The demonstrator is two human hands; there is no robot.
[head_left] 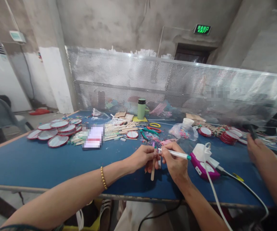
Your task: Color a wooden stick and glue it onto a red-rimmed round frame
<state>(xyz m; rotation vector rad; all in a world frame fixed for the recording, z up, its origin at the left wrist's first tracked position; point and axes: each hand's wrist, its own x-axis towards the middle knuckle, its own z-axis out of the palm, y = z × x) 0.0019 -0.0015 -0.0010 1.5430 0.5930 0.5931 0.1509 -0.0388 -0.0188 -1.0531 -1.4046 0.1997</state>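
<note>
My left hand [142, 157] is closed on a flat wooden craft stick [153, 173], which points down toward the table's front edge. Green and purple bits show near the stick's upper end. A white marker pen [179, 154] with a green end lies in my right hand [177, 166], pinched between thumb and fingers. The pen's other end meets the stick at my left fingertips; whether it touches cannot be made out. Just beyond both hands lie small coloured bands [153, 137] and teal-handled pliers [143, 134].
Stacked round red-rimmed discs [58, 140] lie left, beside a phone [93, 138] and many wooden sticks [120, 128]. A green bottle [141, 109] stands at the back. A purple power strip [202, 168] with white cables sits right. Another person's hand [261, 150] holds a dark object far right.
</note>
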